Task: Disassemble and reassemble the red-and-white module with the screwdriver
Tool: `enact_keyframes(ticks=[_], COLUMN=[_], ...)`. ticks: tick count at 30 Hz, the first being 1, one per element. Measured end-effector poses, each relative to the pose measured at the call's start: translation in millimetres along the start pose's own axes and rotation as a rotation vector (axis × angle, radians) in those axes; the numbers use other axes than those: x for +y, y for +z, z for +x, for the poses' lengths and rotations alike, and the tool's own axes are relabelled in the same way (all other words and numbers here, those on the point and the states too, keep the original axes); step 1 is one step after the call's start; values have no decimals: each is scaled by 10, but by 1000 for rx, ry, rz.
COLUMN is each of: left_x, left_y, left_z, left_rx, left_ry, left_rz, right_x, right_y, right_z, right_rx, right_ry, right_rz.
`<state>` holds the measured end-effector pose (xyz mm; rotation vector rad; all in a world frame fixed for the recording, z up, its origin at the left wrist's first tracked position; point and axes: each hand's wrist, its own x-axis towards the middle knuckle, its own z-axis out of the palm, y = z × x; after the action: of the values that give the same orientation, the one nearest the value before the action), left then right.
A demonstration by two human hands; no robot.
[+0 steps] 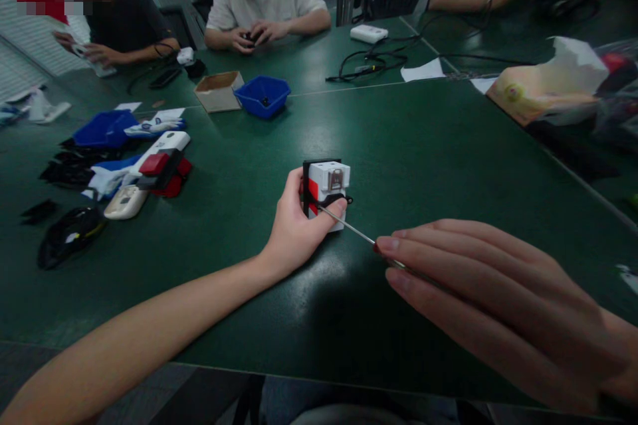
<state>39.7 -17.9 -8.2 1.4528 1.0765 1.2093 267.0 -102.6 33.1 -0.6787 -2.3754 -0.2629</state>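
Note:
My left hand [299, 222] is wrapped round a small white box-shaped device [329, 176] with red on its side and a black plate behind it. The left thumb presses on a black strip across its front. From the right, my right hand [478, 299] pinches a screwdriver [359, 234] between thumb and fingertips. The thin metal shaft reaches to the lower left side of the device, near the left thumb. Whether the tip sits in a screw cannot be made out. The screwdriver's handle is mostly hidden by the right hand.
A cardboard box [219, 93] and a blue bin [264, 96] stand at the back. Gloves [109, 176], red-and-black parts [167, 172] and a black cable bundle [70, 232] lie left. A black cable [349, 66] and a plastic bag [553, 80] lie farther right. Several people sit opposite.

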Motion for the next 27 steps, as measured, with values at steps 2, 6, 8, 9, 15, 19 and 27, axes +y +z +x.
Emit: enact_keyframes(ticks=[2,6,8,9,15,19,27], left_x=[6,6,3,2,-6,-5,-7], left_y=[9,13,6,2,-2,7,10], left_z=[-6,-23,-25,-23,-15,-20,-19], left_rx=[4,2,4,5,8,-8,19], left_ry=[8,34,43,45,53,84,88], left_rz=[6,29,46,54,65,52,111], right_x=[48,122,137,137,85,98,64], right_y=[29,82,105,116,128,58,99], right_z=[37,105,129,137,124,126,236], right_rx=[66,79,72,70,57,43,104], right_ry=[-67,-111,-113,-109,-149,-157,-171], right_rz=[-18,-83,-84,-86,-98,-133,-149])
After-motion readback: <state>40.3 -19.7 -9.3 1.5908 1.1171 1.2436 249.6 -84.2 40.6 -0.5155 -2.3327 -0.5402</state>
